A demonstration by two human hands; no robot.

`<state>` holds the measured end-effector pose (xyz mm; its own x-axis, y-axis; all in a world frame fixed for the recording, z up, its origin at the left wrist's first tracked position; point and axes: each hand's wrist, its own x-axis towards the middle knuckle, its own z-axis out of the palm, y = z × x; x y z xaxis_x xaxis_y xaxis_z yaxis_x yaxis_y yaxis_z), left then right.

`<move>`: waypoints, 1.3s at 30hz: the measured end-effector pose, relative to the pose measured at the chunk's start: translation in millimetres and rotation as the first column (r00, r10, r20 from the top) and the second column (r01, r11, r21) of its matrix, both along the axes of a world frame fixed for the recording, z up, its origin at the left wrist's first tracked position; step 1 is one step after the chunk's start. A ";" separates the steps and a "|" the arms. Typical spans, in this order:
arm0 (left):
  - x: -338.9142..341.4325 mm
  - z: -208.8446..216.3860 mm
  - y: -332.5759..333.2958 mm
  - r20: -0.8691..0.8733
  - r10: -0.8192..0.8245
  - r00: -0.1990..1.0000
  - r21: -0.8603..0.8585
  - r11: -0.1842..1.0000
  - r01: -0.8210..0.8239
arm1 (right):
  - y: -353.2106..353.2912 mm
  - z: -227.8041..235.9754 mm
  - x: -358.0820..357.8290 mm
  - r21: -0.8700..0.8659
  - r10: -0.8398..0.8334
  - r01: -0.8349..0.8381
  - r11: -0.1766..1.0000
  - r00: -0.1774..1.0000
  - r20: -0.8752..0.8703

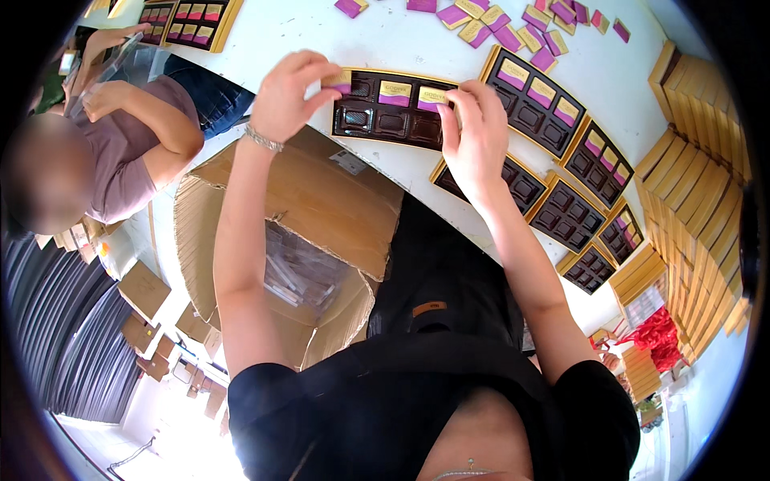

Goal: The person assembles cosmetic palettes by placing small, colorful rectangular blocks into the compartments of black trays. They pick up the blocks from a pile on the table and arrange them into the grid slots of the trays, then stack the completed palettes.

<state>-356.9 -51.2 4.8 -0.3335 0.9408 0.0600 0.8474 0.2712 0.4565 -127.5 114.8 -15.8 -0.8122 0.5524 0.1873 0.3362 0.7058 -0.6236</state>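
A gold-edged box with a dark brown compartment tray [393,126] lies near the table's front edge, between my hands. My left hand [290,94] pinches a gold-and-purple wrapped chocolate square [339,81] at the box's far left corner. At the far right compartments my right hand [479,136] has thumb and fingers closed at the edge of a second wrapped chocolate [432,98]. A third wrapped chocolate [395,92] sits in the far row between them. The near row of compartments holds nothing.
Several similar boxes [536,94] stand to the right, some part-filled. Loose wrapped chocolates [509,37] lie scattered at the far side. Stacked gold boxes [682,184] line the right. An open cardboard carton [321,180] stands below the table edge. A co-worker [144,136] is at the left.
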 end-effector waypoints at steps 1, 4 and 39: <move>7.1 -5.0 -7.7 0.047 0.012 0.999 0.020 1.000 -0.013 | -1.7 4.3 3.9 0.114 0.112 -0.112 0.987 0.994 0.006; 27.6 -23.4 -5.0 0.079 0.083 0.993 0.145 0.985 -0.093 | -12.2 -4.0 17.2 0.185 0.285 -0.335 0.924 0.925 0.252; 53.1 -26.5 177.0 0.039 -0.169 0.985 0.085 0.983 0.165 | 16.8 15.1 146.2 -0.404 -0.383 0.443 0.801 0.896 0.224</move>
<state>-303.8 125.8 -21.7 -0.1763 0.9762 0.1264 0.8551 0.0883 0.5108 18.7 131.6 -0.7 -0.4882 0.8395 -0.2386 0.6290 0.1490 -0.7630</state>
